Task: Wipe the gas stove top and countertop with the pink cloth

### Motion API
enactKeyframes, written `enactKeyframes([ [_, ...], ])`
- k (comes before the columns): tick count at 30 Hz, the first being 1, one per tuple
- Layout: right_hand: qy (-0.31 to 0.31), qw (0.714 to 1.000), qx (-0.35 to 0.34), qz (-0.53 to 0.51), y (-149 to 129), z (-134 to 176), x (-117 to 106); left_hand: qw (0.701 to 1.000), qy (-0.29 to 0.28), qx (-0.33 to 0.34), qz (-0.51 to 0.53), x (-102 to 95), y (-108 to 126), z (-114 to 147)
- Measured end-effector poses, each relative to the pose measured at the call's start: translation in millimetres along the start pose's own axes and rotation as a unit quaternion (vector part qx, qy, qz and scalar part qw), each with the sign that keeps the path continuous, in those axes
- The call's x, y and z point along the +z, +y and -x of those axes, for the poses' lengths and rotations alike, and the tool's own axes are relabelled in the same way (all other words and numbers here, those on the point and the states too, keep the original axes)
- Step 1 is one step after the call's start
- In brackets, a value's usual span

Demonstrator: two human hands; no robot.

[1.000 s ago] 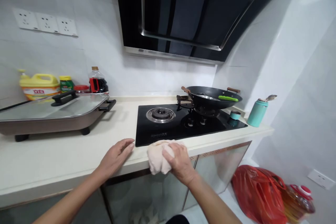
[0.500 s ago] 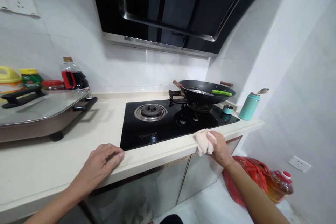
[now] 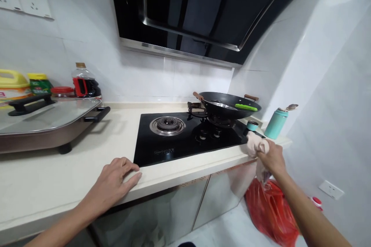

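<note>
My right hand (image 3: 272,157) grips a pale, bunched cloth (image 3: 254,142) and presses it on the front right edge of the cream countertop (image 3: 58,170), beside the black glass gas hob (image 3: 188,137). My left hand (image 3: 111,183) lies flat, fingers spread, on the counter's front edge just left of the hob. A black wok (image 3: 228,104) with a green-handled utensil sits on the right burner.
An electric skillet with a glass lid (image 3: 43,123) stands at the left, with bottles (image 3: 84,85) behind it. A teal flask (image 3: 275,123) and a small teal cup (image 3: 252,125) stand at the counter's right end. A red plastic bag (image 3: 269,212) lies on the floor. A range hood (image 3: 203,7) hangs above.
My right hand has slid the cloth rightward along the counter's front edge, from in front of the hob's left side to its right corner. My left hand stays put.
</note>
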State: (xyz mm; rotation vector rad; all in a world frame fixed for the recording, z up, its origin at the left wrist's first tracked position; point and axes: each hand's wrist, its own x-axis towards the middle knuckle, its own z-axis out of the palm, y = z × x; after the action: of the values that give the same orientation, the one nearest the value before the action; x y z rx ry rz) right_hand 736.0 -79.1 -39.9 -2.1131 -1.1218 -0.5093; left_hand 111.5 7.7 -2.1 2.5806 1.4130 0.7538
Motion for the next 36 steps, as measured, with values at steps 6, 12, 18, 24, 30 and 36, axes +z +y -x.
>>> enactKeyframes([
  [6,-0.119,0.991,0.052,0.041,-27.1,-56.4,34.2,1.000,0.009,0.005,-0.014,2.5,0.7,0.9],
  [12,-0.253,0.962,0.045,0.096,-64.3,-74.4,44.5,0.999,0.020,-0.004,-0.040,3.3,5.1,-0.1],
  [18,-0.271,0.957,-0.046,0.090,-96.6,-59.2,36.1,0.998,0.019,-0.002,-0.060,3.5,8.8,0.3],
  [24,-0.257,0.953,-0.131,0.089,-147.0,-19.3,26.2,0.999,0.015,-0.011,-0.044,0.1,13.1,1.6],
  [30,-0.265,0.939,-0.210,0.069,-193.8,18.4,7.7,0.999,0.003,-0.036,0.001,-6.2,15.5,1.3],
  [36,-0.298,0.896,-0.327,-0.029,-284.2,70.5,14.7,0.997,0.017,-0.055,0.041,-4.7,11.3,1.8],
])
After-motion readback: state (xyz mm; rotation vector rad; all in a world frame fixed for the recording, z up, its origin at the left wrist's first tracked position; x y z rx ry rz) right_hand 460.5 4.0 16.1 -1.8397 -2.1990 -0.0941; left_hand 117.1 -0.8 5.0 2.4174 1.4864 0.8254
